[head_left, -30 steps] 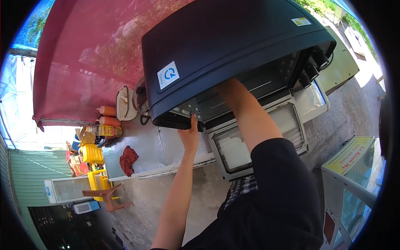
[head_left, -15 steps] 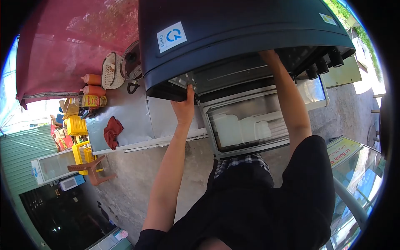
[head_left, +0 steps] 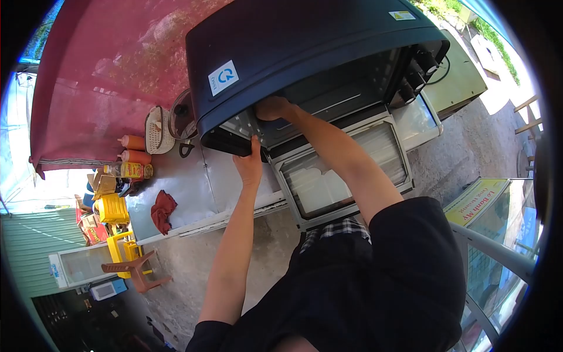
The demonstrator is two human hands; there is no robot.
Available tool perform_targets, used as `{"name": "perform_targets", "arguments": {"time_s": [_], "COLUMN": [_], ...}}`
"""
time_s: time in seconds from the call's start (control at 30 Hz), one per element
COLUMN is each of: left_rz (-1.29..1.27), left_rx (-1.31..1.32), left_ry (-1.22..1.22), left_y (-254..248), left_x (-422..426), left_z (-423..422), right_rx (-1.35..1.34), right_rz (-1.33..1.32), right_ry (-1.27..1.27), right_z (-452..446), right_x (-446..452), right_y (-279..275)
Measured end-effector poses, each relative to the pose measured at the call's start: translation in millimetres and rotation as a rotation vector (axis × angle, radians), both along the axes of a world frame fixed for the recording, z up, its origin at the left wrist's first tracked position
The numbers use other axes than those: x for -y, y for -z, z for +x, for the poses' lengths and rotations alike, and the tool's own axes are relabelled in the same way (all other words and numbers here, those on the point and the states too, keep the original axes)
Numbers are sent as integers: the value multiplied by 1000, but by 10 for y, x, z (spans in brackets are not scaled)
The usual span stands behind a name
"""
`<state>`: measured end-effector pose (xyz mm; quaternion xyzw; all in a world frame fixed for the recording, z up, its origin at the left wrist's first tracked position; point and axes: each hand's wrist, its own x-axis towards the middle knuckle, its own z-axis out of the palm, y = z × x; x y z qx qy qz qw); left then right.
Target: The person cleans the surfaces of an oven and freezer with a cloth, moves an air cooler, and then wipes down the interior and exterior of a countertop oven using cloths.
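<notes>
A black oven with a blue and white sticker stands on a metal-topped counter, its glass door folded down toward me. My left hand grips the oven's lower left front edge, thumb up on the side wall. Inside the cavity, near the left wall, is my right hand; its fingers are hidden behind the oven's front rim, and whatever they touch or hold cannot be seen. Black knobs line the oven's right side.
On the counter lie a red cloth, orange sauce bottles, a woven basket and a glass lid. A brown chair stands lower left. A glass display case is at the right.
My right hand has gone from the oven's middle to its right side, then back to the left wall. My left hand stays on the edge. The camera view has shifted.
</notes>
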<state>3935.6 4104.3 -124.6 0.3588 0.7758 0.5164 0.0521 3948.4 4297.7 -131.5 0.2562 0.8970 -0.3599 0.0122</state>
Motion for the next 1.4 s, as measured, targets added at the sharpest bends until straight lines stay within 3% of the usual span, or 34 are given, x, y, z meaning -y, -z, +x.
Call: {"name": "perform_targets", "arguments": {"time_s": [0.03, 0.13, 0.17, 0.2, 0.23, 0.3, 0.33, 0.4, 0.47, 0.57, 0.63, 0.73, 0.8, 0.83, 0.9, 0.97, 1.0, 1.07, 1.13, 1.2, 1.23, 1.3, 1.33, 1.4], "left_rz": [-31, -4, 4, -6, -19, -48, -15, 22, 115, 68, 81, 72, 60, 89, 109, -32, -25, 5, 39, 94, 97, 53, 51, 19], "left_rx": [32, -17, -8, -68, -128, -97, -16, 74, -106, -63, -127, -195, -195, -226, -246, 90, -37, -44, -56, -72, -63, 92, 91, -78], "left_ry": [11, 27, 3, 1, 5, 33, 25, 19, -75, -48, -24, -14, -11, -12, 5, 86, 98, 118, 125, 31, 17, 79, 75, 55], "left_y": [-41, 55, 124, 216, 300, 356, 344, 361, 386, 448, 475, 454, 482, 494, 460, 352, 368, 311, 285, 385, 402, 322, 304, 314], "left_x": [-11, -14, -6, -5, 0, 10, -9, -41, -78, -64, -90, -67, -74, -94, -79, -27, -28, -28, -63, -76, -64, -31, -35, -30], "left_z": [-17, -74, -122, -167, -194, -223, -210, -159, -166, -212, -247, -260, -259, -276, -256, -261, -279, -235, -267, -261, -248, -230, -228, -238], "right_rx": [-13, -518, -534, -549, -698, -614, -608, -147, -105, -133, 5, -23, -140, -131, -169, -85, -180, -295, -292, -239, -225, -567, -568, -723], "right_rz": [12, 263, 338, 286, 366, 621, 634, 604, 626, 702, 385, 449, 461, 464, 218, 158, 139, 131, -358, -477, -477, -178, -182, 67], "right_ry": [5, 513, 593, 698, 743, 864, 854, 797, 735, 569, 389, 320, 70, 78, -62, -62, -111, -149, -213, -253, -263, 55, 52, 422], "right_z": [-9, 379, 656, 1085, 1394, 1888, 2062, 2264, 2060, 1543, 1186, 754, 660, 651, 691, 794, 851, 984, 1323, 1656, 1754, 1867, 1818, 1633], "right_x": [-47, -53, -99, 46, 89, 38, -28, -95, -17, 292, 510, 760, 842, 816, 730, 706, 707, 684, 808, 953, 912, 880, 804, 563], "right_y": [47, -1, -24, -419, -501, -304, -98, 375, 337, 408, 143, 349, 353, 358, 208, 145, 199, 137, -226, -358, -366, -352, -328, -189]}}
